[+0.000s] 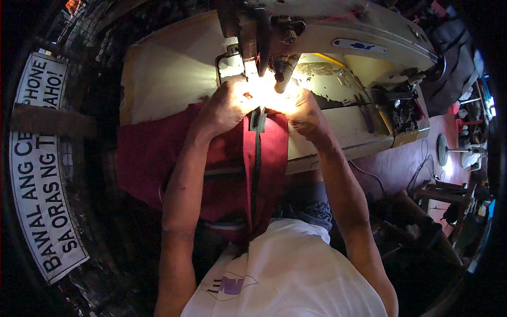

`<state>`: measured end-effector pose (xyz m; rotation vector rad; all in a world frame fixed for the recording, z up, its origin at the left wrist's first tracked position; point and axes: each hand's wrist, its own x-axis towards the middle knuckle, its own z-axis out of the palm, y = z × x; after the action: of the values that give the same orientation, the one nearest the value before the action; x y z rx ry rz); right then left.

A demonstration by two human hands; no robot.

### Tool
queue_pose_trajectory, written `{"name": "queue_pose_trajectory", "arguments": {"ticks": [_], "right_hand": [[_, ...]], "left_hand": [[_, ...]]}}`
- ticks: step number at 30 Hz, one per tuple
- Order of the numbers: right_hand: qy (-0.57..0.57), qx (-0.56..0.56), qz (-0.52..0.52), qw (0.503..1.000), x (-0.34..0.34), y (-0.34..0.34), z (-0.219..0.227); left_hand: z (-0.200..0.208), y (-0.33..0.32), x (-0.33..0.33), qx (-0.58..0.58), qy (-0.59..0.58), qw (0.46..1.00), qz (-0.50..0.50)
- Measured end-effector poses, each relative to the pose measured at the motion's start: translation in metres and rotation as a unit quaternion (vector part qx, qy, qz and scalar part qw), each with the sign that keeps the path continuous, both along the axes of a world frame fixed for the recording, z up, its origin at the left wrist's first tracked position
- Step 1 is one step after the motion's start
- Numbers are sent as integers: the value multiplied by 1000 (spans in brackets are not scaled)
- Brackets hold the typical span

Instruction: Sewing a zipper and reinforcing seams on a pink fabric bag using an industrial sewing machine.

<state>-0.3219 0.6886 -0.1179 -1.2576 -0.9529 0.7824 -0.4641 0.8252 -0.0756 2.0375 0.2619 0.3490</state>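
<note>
From the head view, your left hand (224, 112) and right hand (306, 110) flank a dark zipper (257, 174) at the near side of the sewing machine (343, 26), red cloth (142, 148) draping off the worktop (169, 68). Glare swallows your fingers (238, 95): how far they open, or what they grip, cannot be told.

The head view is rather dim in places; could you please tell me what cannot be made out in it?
All in the head view:
Fingertips of the left hand and right hand: washed out by glare.
Needle of the sewing machine: lost in that glare.
The machine's top: cut off by the upper edge.
Small items on the right: too small and dim.
</note>
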Motion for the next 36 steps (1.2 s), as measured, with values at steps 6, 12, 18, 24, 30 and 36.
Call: {"name": "queue_pose_trajectory", "arguments": {"ticks": [6, 12, 18, 24, 30, 36], "right_hand": [[-57, 1, -30, 998, 2, -3, -8], [-44, -53, -25, 997, -2, -9, 3], [-143, -19, 41, 989, 3, -6, 14], [-215, -66, 57, 973, 1, -8, 10], [-80, -82, -39, 993, -8, -8, 1], [-57, -97, -48, 992, -11, -9, -5]], "left_hand": [[5, -8, -4, 26, 26, 999, 39], [4, -13, -5, -63, 40, 995, 66], [2, 4, -1, 12, 42, 999, -28], [9, 5, 1, -26, 30, 998, -39], [8, 4, 3, -47, 63, 996, -31], [2, 4, 0, -4, 47, 999, -15]]}}
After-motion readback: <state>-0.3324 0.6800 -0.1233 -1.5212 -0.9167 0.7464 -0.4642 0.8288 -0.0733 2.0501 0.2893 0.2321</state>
